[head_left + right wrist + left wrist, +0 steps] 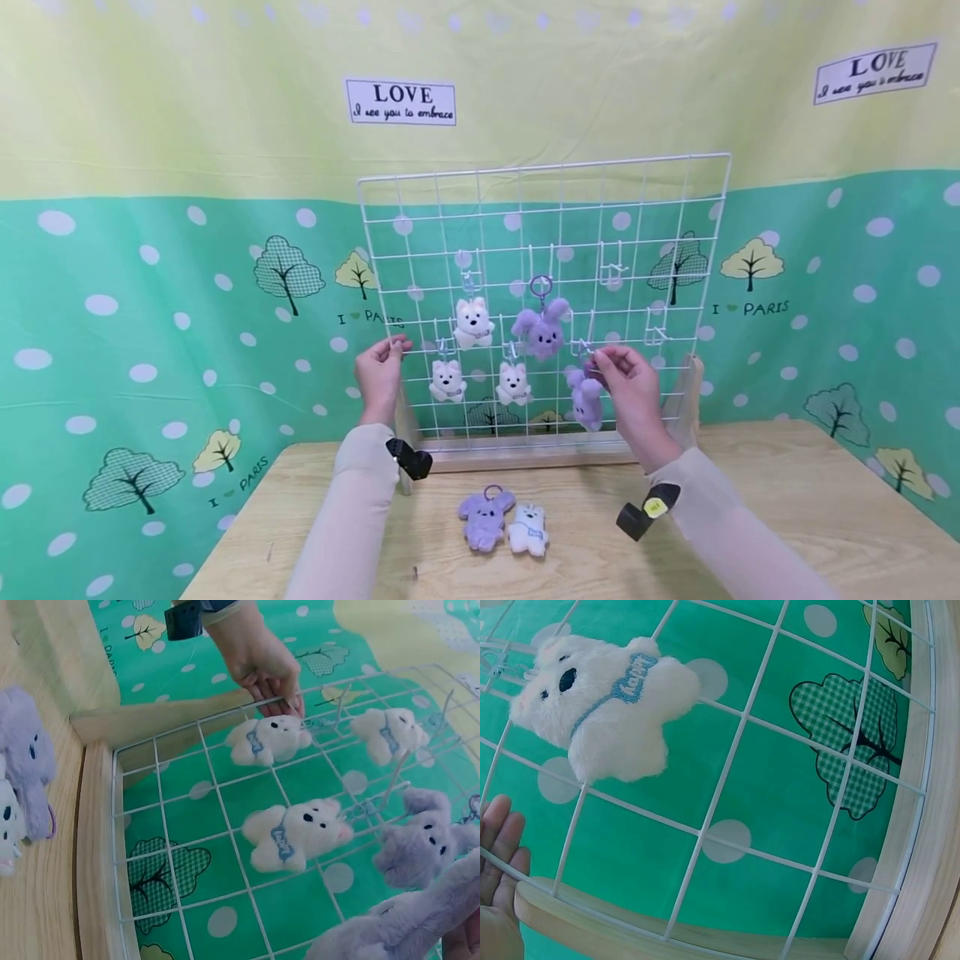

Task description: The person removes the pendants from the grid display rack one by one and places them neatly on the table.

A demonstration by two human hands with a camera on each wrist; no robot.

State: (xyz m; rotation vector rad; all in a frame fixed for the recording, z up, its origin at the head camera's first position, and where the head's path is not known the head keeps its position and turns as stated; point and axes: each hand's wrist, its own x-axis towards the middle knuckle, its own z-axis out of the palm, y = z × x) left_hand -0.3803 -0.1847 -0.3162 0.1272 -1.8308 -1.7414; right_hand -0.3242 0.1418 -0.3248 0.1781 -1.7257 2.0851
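Observation:
A white wire grid (637,208) stands upright in a wooden base on the table. Three white bear plushes (473,323) and a purple bunny plush (542,330) hang from its hooks. My left hand (396,347) grips the grid's left edge; its fingers (499,847) lie against a wire near a white bear (600,705). My right hand (598,361) pinches the top of a second purple bunny (585,400) at a hook low on the grid's right. That bunny (397,926) hangs low in the right wrist view, where my left hand (264,664) also appears on the grid.
A purple bunny (485,517) and a white bear (528,530) lie side by side on the wooden table (787,508) in front of the grid. Bare hooks (612,271) stick out of the grid's upper right. A green and yellow patterned cloth hangs behind.

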